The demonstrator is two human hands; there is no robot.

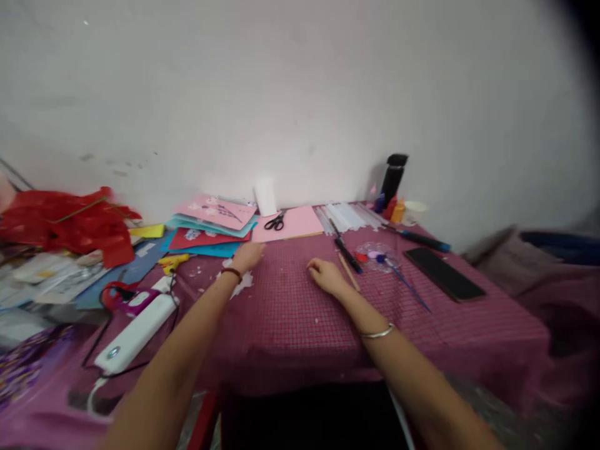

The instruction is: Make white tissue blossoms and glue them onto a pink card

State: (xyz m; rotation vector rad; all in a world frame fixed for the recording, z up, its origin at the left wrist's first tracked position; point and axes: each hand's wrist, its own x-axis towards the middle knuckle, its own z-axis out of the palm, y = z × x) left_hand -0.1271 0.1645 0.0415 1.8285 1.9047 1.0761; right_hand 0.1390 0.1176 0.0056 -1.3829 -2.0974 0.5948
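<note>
My left hand [248,257], smeared by motion, is low over the table near the front edge of a stack of coloured cards; its fingers are not clear. A pink card [215,211] with painted purple flowers tops the stack, above red and blue ones. Beneath and beside that wrist lies a white paper scrap [241,284]. My right hand [325,276] rests on the checked cloth [290,306], fingers curled in, with nothing seen in them. Close to its right lie a wooden stick [349,271] and a black pen [348,255].
Scissors [275,221] lie on pink paper [300,222]. At right are a paint palette [370,257], a paintbrush [410,287], a phone [444,274] and paint bottles [398,211]. A yellow glue gun [173,262] and white power strip [138,331] with cords lie left.
</note>
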